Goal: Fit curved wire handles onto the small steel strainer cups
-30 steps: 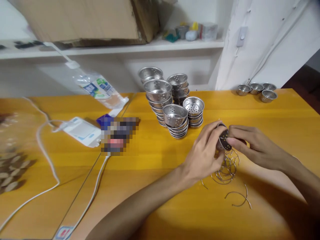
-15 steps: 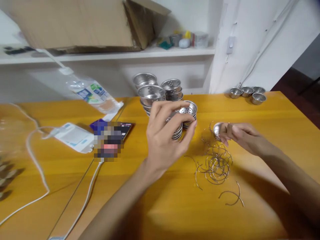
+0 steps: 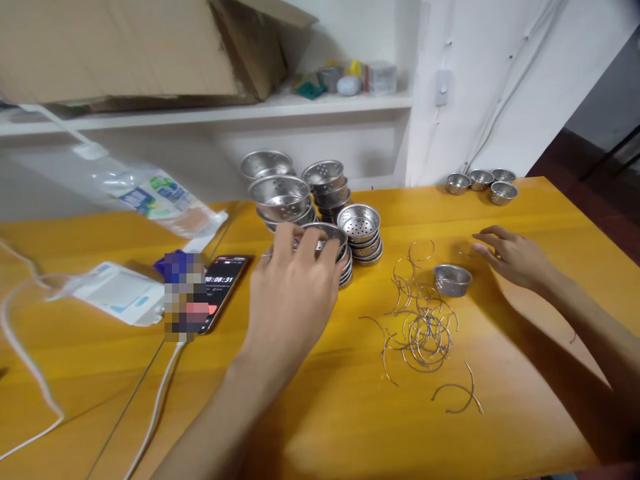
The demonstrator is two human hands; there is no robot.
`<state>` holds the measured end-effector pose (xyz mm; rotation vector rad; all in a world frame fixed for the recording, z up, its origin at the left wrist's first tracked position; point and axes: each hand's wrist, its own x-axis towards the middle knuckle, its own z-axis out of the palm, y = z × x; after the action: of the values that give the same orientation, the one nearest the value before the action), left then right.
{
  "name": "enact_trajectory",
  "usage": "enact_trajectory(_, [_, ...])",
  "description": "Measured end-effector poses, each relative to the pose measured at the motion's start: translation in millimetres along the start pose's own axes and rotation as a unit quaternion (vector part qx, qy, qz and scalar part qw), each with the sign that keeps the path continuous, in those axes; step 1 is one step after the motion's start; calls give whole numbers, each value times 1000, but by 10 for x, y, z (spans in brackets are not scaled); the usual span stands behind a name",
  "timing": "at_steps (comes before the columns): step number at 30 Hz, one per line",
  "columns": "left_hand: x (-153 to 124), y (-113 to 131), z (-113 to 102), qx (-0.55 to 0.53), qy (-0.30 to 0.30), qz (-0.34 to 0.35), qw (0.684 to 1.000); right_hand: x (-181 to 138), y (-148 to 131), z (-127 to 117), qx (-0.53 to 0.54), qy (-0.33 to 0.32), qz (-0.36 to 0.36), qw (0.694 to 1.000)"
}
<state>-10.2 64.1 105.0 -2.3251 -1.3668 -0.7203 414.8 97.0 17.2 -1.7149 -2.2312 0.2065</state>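
Head view: round silver metal cup [image 3: 453, 281], 0.5 s ago in right hand [image 3: 518, 259], sitting on yellow wooden table [image 3: 400, 433] beside thin curved metal wires [image 3: 430, 333], freeing that hand, fingers apart. Left hand [image 3: 296, 297] curling over silver perforated cup [image 3: 331, 231] atop front stack [image 3: 346, 272]; cannot tell if clamped.

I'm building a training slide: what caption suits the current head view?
Left hand at a stack of metal cups, right hand open near a lone cup, curved wires scattered on the table.
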Motion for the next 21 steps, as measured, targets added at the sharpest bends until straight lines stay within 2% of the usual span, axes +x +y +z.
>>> enact_trajectory(5, [-25, -108, 109, -43, -21, -27, 998, -372, -495, 61, 12, -60, -158, 986])
enact_trajectory(8, [-24, -138, 121, -72, -29, -32, 996, -420, -557, 204, 1, -60, -188, 980])
enact_trajectory(10, [-23, -148, 123, -89, -37, -32, 995, -381, -556, 231, 33, -35, -188, 981])
enact_trajectory(13, [-25, -162, 68, -110, -19, -11, 994, -200, -710, 55, 103, 48, -195, 974])
enact_trajectory(16, [-27, -213, -109, -105, 32, 12, 994, 153, -1165, -232, 133, 121, -234, 955])
enact_trajectory(18, [-30, -280, -253, -91, 55, -7, 994, 446, -1568, -334, 130, 140, -276, 942])
enact_trajectory(21, [-35, -384, -371, -79, 38, -70, 994, 814, -2126, -303, 105, 108, -319, 936])
